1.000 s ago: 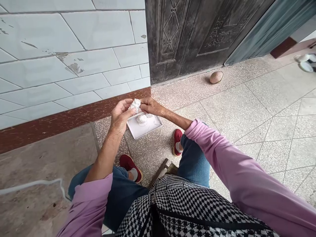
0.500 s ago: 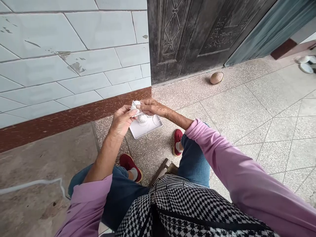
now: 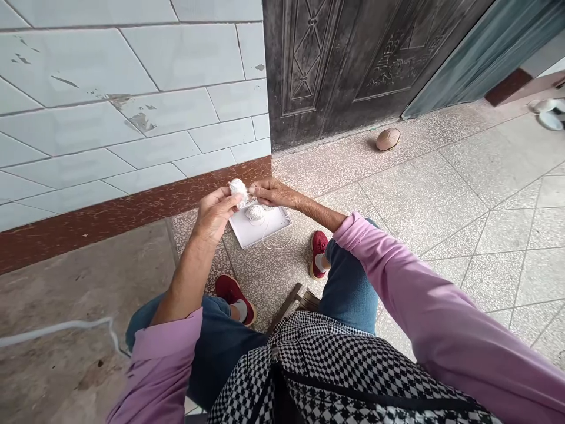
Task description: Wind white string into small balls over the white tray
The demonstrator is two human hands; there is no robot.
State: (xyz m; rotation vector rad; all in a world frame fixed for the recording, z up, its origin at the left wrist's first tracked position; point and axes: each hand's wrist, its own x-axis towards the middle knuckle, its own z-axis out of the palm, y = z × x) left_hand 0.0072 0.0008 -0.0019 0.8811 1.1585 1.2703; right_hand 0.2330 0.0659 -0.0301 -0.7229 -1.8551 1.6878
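My left hand [image 3: 215, 212] is closed round a small white ball of thread [image 3: 238, 188], held up at its fingertips. My right hand [image 3: 271, 191] pinches something fine beside that ball, probably the thread's end; I cannot see it clearly. Both hands hover above a white shallow tray [image 3: 265, 231] on the floor. In the tray lies a second white thread ball [image 3: 255, 213], and a loose thread [image 3: 278, 241] loops over the tray's near edge onto the floor.
I sit low with red shoes [image 3: 318, 250] on a speckled tiled floor. A white-tiled wall [image 3: 132, 106] with a red-brown skirting stands left, a dark embossed door [image 3: 353, 59] ahead. A round tan object [image 3: 387, 139] lies by the door. A white cord [image 3: 57, 330] runs at left.
The left hand turned the white ball upward and slightly left, so it shows above the fingertips. The right hand stayed close beside it, pinching.
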